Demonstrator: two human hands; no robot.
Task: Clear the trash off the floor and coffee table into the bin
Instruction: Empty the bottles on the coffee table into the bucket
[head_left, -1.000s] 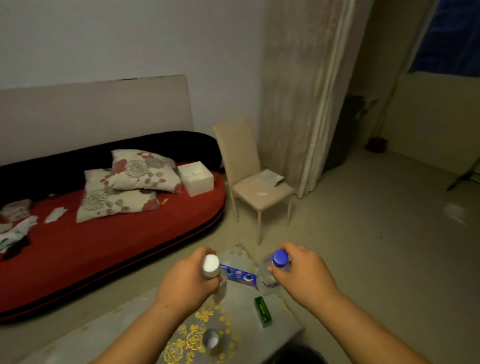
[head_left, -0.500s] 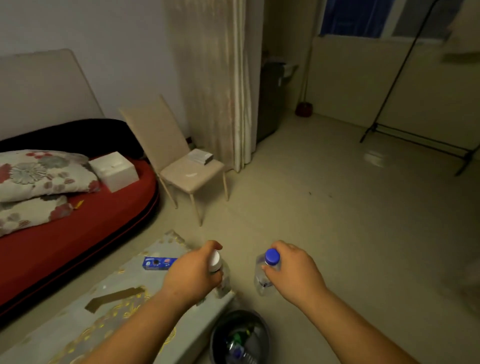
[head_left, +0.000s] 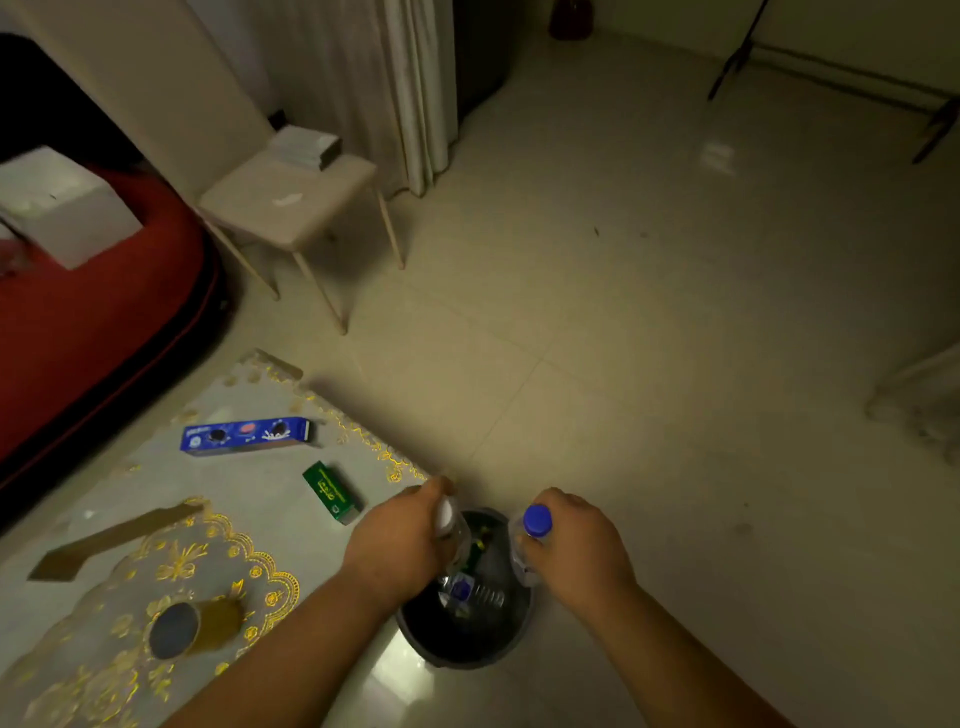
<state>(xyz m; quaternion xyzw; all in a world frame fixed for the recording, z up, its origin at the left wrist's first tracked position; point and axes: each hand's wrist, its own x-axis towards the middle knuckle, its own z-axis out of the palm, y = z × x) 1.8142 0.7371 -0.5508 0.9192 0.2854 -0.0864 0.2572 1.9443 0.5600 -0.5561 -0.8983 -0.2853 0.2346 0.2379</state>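
A round dark bin (head_left: 467, 647) stands on the floor by the coffee table's near corner, with a crushed bottle and other trash inside. My left hand (head_left: 397, 545) grips a clear bottle with a white cap (head_left: 445, 512), held over the bin's left side. My right hand (head_left: 574, 545) grips a clear bottle with a blue cap (head_left: 536, 520) above the bin's right rim. On the coffee table (head_left: 270, 499) lie a blue biscuit box (head_left: 247, 435), a small green box (head_left: 332, 491), a brown cardboard strip (head_left: 111, 540) and a tin can (head_left: 192, 629) on its side.
A beige chair (head_left: 291, 202) with a small stack of papers stands behind the table. A red sofa (head_left: 88, 322) with a white box (head_left: 62, 202) runs along the left. A curtain (head_left: 395, 88) hangs at the back. A black stand's legs (head_left: 930, 130) are at far right.
My view has tilted down and moved closer. Both hands have carried their bottles from over the table's corner to above the bin, which now sits between them.
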